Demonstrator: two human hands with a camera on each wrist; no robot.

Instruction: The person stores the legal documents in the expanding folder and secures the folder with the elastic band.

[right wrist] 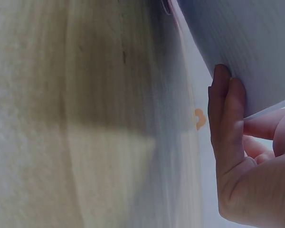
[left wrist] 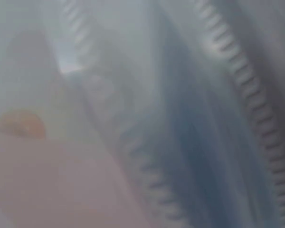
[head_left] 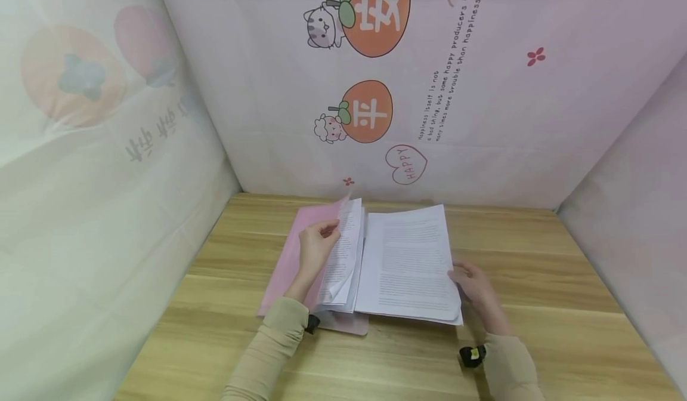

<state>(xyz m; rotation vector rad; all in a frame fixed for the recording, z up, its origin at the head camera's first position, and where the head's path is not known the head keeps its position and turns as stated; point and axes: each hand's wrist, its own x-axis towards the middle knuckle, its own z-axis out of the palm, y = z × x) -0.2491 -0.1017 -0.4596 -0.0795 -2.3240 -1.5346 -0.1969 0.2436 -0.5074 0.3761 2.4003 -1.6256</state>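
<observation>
A pink folder (head_left: pixel 290 252) lies spread on the wooden table, with printed sheets inside. My left hand (head_left: pixel 318 247) is over the folder's left side, thumb and fingers pinching the edge of a few turned sheets (head_left: pixel 349 240). One lower corner of these curls up. On the right, my right hand (head_left: pixel 474 281) holds the outer edge of a thicker stack of printed sheets (head_left: pixel 413 258). The right wrist view shows its fingers (right wrist: pixel 235 109) under the lifted stack (right wrist: pixel 256 47), thumb on the other face. Ridged strips (left wrist: pixel 256 104) blur across the left wrist view.
The wooden table (head_left: pixel 537 258) extends on both sides of the folder. Behind it stands a white cloth wall (head_left: pixel 268 120) with printed cartoons and lettering; similar cloth walls (head_left: pixel 107 210) rise at left and right. Each wrist wears a small black device (head_left: pixel 472 356).
</observation>
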